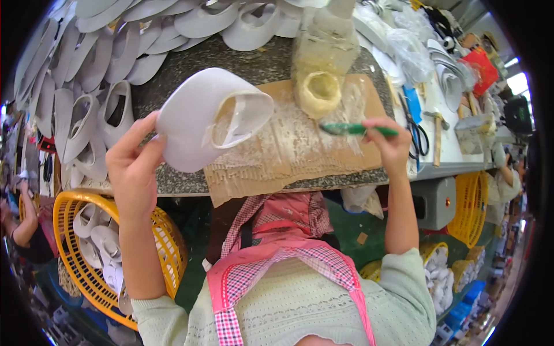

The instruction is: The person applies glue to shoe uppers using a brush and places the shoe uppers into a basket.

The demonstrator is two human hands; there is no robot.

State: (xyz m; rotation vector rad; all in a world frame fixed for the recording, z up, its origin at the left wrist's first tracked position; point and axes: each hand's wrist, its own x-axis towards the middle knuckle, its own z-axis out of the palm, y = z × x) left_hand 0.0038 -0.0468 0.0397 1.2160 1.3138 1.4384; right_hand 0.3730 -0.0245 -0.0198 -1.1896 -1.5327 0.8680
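Observation:
My left hand [135,164] pinches the edge of a white moulded piece [187,124], broad and rounded at one end, with an oval opening framed by a raised rim at the other. It is raised and tilted above the worktable's front edge. Between the fingers of my right hand [389,144] is a green-handled brush [349,129], pointing left, its tip away from the white piece. Just beyond the brush stands a yellowish, crusted pot [321,95] with a round mouth. Below them, a worn cardboard sheet [277,155] carries whitish smears.
Similar white pieces [124,52] are heaped along the table's back and left. A yellow basket [63,230] at lower left holds more. Black scissors [423,141] and a hammer [437,138] lie right, above a grey box [438,203] with a lit light. Another person's arm [26,216] shows far left.

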